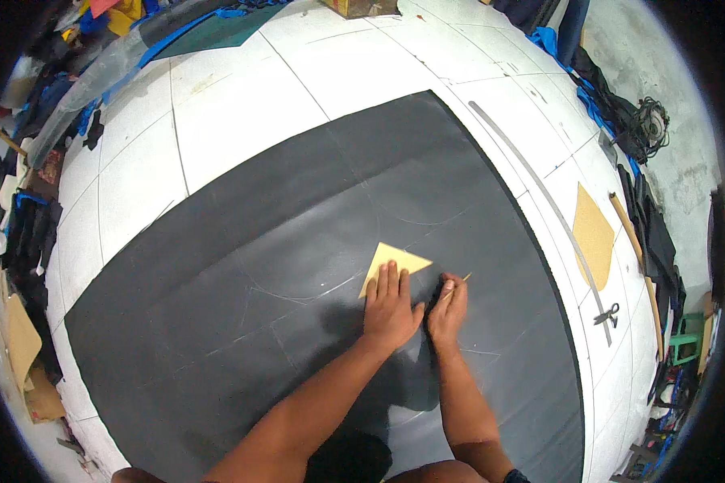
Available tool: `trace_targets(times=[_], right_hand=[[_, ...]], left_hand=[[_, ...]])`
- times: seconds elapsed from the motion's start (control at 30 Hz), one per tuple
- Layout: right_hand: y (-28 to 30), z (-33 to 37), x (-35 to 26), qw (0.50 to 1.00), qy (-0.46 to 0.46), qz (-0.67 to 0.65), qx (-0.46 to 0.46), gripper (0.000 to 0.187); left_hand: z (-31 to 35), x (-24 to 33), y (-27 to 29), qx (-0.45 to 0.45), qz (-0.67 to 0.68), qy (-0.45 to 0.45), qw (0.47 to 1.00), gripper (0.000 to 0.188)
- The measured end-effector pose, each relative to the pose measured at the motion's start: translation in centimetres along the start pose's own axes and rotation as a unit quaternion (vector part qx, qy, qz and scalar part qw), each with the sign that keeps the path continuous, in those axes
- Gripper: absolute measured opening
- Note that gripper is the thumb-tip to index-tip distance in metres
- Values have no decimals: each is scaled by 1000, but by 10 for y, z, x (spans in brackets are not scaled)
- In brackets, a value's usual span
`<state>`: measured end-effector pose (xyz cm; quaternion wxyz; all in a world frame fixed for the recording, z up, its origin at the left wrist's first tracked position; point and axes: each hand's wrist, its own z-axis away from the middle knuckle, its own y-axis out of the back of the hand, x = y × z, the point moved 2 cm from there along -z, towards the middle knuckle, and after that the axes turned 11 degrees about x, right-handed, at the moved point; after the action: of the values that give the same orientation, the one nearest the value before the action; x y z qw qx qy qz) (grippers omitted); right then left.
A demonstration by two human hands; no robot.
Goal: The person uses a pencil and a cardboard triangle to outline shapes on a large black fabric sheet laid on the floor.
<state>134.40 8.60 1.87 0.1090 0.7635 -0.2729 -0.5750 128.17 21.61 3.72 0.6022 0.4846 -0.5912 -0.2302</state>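
Observation:
A large black sheet (pixel 427 189) lies spread over the floor, with thin pale straight and curved lines drawn on it. My left hand (pixel 391 310) presses flat on a small yellow card piece with pointed corners (pixel 399 256), fingers stretched out and covering its lower part. Just right of it, my right hand (pixel 449 312) is closed around a thin pencil-like stick (pixel 468 278), one end of which sticks out beyond the fingers. Where its other end meets the sheet I cannot make out.
White floor tiles (pixel 242 97) surround the sheet. On the right lie a long thin grey strip (pixel 532 165), black scissors (pixel 608 315), a tan card piece (pixel 592 241) and a wooden stick (pixel 630 233). A green stool (pixel 685 344) stands beyond. Dark fabric (pixel 36 221) is heaped at the left.

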Motion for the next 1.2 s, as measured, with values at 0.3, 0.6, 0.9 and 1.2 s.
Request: trace_targets(times=[0.3, 0.6, 0.9, 1.2], right_hand=[[-2, -7, -7, 996, 69, 57, -25, 24], [-23, -46, -13, 992, 102, 34, -64, 19], [-44, -73, -8, 955, 208, 98, -190, 16], [-47, -70, -3, 947, 206, 140, -201, 30]], left_hand=[[-66, 13, -23, -65, -58, 64, 994, 86], [-57, 3, -25, -34, -43, 39, 998, 85], [-49, -5, -33, 21, -29, -6, 999, 79], [-46, -7, -33, 65, -9, -22, 998, 75]])
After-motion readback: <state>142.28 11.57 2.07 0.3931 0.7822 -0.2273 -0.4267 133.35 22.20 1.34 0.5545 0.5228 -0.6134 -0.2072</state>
